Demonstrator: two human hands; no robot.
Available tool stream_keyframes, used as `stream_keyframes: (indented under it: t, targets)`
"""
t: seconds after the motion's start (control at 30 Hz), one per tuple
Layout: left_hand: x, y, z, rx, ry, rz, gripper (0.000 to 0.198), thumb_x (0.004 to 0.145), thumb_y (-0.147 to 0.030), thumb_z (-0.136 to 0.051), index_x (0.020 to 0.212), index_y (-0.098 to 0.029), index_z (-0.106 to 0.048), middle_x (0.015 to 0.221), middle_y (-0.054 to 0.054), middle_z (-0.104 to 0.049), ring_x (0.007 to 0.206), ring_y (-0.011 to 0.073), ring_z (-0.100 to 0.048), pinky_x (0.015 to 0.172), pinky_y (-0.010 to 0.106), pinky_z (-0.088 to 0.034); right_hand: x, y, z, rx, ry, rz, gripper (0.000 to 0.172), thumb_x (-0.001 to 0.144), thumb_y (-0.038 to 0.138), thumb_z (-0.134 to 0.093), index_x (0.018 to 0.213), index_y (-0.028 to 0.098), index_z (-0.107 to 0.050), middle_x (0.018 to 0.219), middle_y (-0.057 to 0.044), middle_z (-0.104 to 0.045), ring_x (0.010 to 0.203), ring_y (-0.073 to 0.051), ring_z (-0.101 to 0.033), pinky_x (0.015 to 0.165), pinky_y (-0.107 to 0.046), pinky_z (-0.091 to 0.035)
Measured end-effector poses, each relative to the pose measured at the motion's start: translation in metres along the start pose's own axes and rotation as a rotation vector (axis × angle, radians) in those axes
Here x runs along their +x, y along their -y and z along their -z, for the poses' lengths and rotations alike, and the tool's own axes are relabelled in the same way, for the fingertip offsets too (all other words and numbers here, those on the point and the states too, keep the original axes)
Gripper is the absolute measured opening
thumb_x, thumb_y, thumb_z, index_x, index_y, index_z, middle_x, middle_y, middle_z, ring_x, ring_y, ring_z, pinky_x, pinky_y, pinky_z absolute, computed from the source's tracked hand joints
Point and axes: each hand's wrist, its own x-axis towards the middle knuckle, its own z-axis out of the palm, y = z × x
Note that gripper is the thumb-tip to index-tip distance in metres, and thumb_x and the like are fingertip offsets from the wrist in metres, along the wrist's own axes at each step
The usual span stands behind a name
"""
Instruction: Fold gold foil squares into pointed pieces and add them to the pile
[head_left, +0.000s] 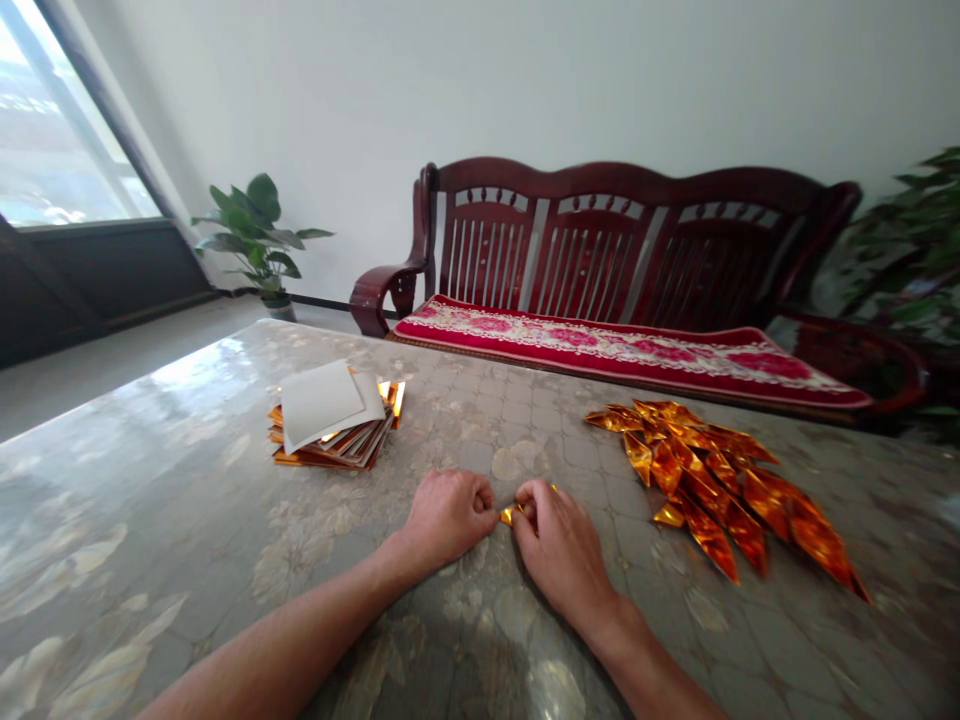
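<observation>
My left hand (448, 518) and my right hand (559, 545) meet near the middle of the table, with their fingers closed on a small piece of gold foil paper (510, 514). Most of that piece is hidden by my fingers. To the left of my hands lies a loose stack of gold-backed paper squares (334, 448), topped by white sheets (319, 403). To the right, closer to my right hand, is a heap of long, pointed folded gold foil pieces (712, 487). Neither hand touches the stack or the heap.
The hands work on a table with a glossy, floral-patterned cover (150, 500). Beyond its far edge stand a dark wooden bench (600, 240) with a red patterned cushion (600, 352), a potted plant (255, 240), and leafy greenery (907, 240). A bright window (67, 120) is at the upper left.
</observation>
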Motion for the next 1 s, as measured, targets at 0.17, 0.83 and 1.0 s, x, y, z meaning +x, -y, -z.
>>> stream_keyframes:
  t: [0.17, 0.83, 1.0]
  targets:
    - [0.000, 0.000, -0.002, -0.034, -0.020, 0.027, 0.008, 0.074, -0.025, -0.064, 0.082, -0.022, -0.066, 0.070, -0.004, -0.069, 0.070, 0.0161, -0.064, 0.066, 0.026, -0.035, 0.000, 0.000, -0.002, -0.019, -0.004, 0.006, 0.014, 0.083, 0.013, -0.054, 0.094, 0.021, -0.057, 0.083, -0.002, -0.066, 0.083, -0.021, -0.059, 0.074, -0.032, -0.034]
    - [-0.044, -0.011, -0.022, 0.448, -0.034, -0.445, 0.019, 0.093, -0.014, -0.053, 0.110, -0.016, -0.061, 0.104, 0.007, -0.066, 0.091, 0.0218, -0.059, 0.081, 0.035, -0.050, -0.001, 0.000, 0.000, 0.034, 0.015, -0.022, 0.013, 0.086, 0.016, -0.057, 0.097, 0.023, -0.059, 0.084, -0.001, -0.067, 0.090, -0.022, -0.061, 0.078, -0.033, -0.037]
    - [-0.053, -0.016, -0.031, 0.630, -0.066, -0.469, 0.030, 0.091, -0.007, -0.047, 0.118, -0.010, -0.059, 0.109, 0.013, -0.065, 0.089, 0.0232, -0.060, 0.075, 0.036, -0.050, -0.001, -0.002, 0.000, 0.053, -0.003, -0.015, 0.013, 0.085, 0.017, -0.057, 0.096, 0.023, -0.060, 0.084, -0.002, -0.068, 0.087, -0.021, -0.062, 0.077, -0.032, -0.039]
